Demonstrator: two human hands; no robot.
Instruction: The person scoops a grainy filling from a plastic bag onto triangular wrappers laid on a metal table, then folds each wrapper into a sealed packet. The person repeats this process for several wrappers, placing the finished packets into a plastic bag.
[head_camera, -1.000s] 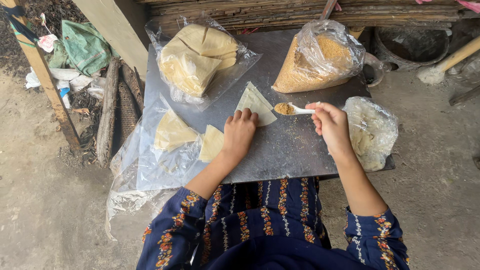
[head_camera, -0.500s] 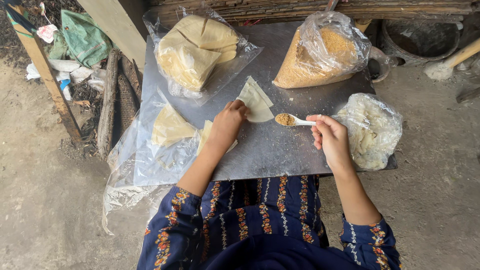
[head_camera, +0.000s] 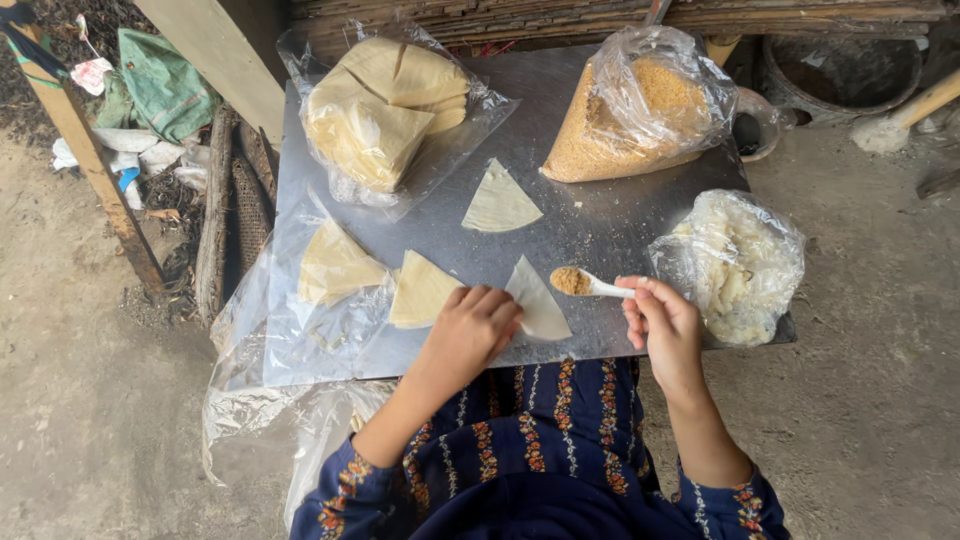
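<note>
**Spoonful hovering right beside the wrapper**

Head view, the only one we've got: we're sitting outdoors on packed dirt at a low sheet-metal tabletop, dull grey and scuffed (head_camera: 600, 215), with bamboo slats along the far edge and some rags and sticks off to the left.

Our left hand (head_camera: 478, 328) is pressing down on a thin, pale, triangular dough wrapper (head_camera: 545, 305) at the near edge of the metal, fingers curled over its left side and pinning it flat. Its long axis runs from the tip, pointing away from us, down toward our lap. Our right hand (head_camera: 665, 325) is pinching the handle of a small white spoon (head_camera: 600, 287) loaded with brownish crumbly filling (head_camera: 571, 281). The bowl of the spoon sits just to the right of the wrapper's upper edge, near but not over it as far as we can tell. So the wrapper lies to the left of the spoon, and the left hand is the one already on it.

Another loose triangle wrapper (head_camera: 500, 203) lies farther up the table. Under clear plastic sheeting on the left we've got more floppy yellowish wrappers (head_camera: 335, 265), plus a bagged stack of folded wrappers (head_camera: 385, 110). A clear bag of the same grainy orange-brown filling (head_camera: 630, 120) slumps at top right, and a crinkly bag of whitish lumps (head_camera: 730, 265) sits by our right wrist.
</note>
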